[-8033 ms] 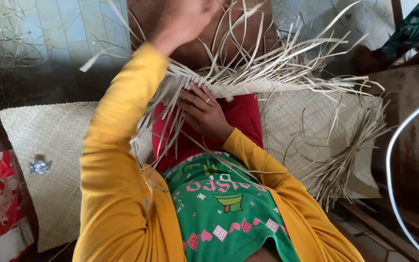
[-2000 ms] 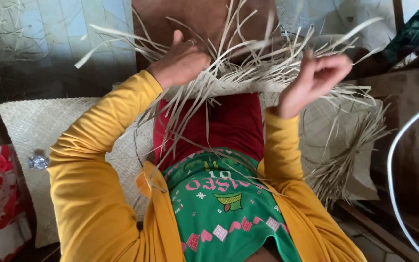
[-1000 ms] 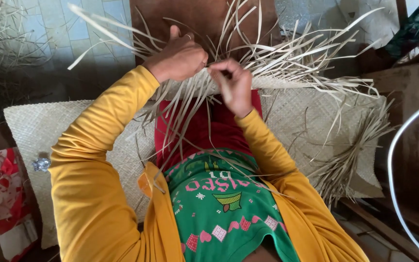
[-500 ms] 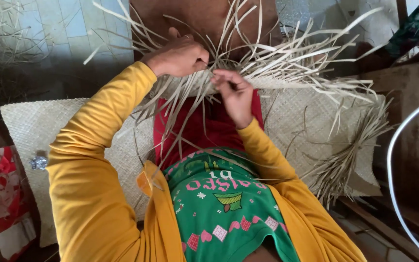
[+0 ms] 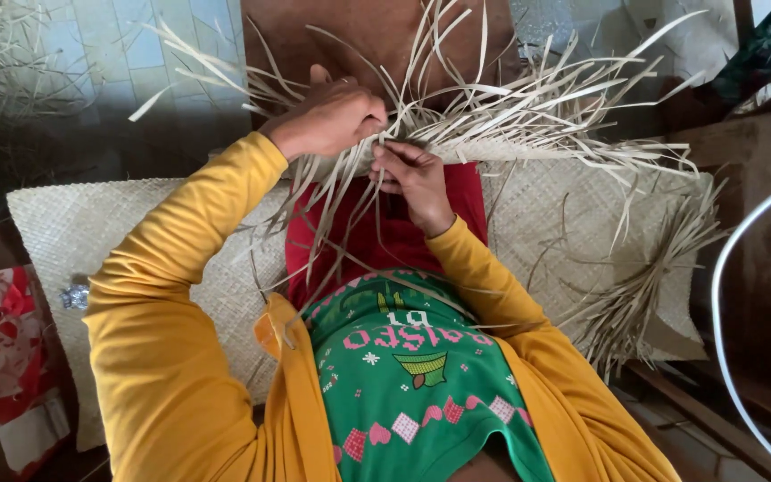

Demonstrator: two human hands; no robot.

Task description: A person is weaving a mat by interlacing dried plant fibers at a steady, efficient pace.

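Gripping the loose pale strips (image 5: 457,125) at the woven mat's (image 5: 136,232) upper edge, your left hand (image 5: 332,116) clenched on a bunch and your right hand (image 5: 417,174) pinching one, you should keep even tension.

1. Pale straw-coloured strips (image 5: 528,107) are fanning over a tan mat (image 5: 136,232) showing a fine checked weave.
2. Mustard-yellow sleeves (image 5: 180,295) are framing a green shirt (image 5: 421,393) patterned in pink and white.
3. Red cloth (image 5: 359,241) is showing beneath; red-and-white printed fabric (image 5: 2,339) is lying alongside.
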